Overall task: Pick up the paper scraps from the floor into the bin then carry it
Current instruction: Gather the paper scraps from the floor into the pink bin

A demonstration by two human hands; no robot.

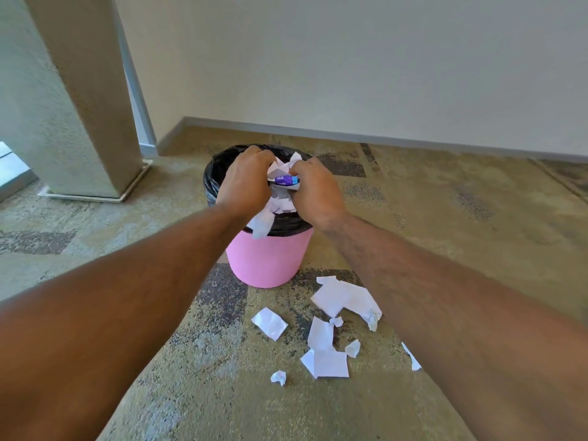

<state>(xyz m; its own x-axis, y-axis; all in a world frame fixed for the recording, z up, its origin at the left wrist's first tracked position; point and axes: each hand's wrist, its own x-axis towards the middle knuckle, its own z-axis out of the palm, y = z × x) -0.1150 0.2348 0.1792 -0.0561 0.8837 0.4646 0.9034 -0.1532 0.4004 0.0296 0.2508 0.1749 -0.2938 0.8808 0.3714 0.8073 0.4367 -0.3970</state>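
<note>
Your forearms reach to the pink bin [267, 259], where your left hand [246, 183] and right hand [315, 192] grip crumpled paper [280, 173] over its black liner [216, 173]. Loose paper scraps [324, 361] lie on the floor [445, 224] just before the bin. Print on the purple wrapper [286, 179] among the paper is unreadable.

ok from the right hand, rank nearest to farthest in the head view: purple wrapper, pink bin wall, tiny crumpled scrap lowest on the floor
1. purple wrapper: touching the right hand, in the paper bundle over the bin mouth.
2. pink bin wall: below both hands.
3. tiny crumpled scrap: on the carpet, lowest in the view, nearest the camera.

hands [246, 183] gripping scraps [283, 179], pink bin [267, 259]
</note>
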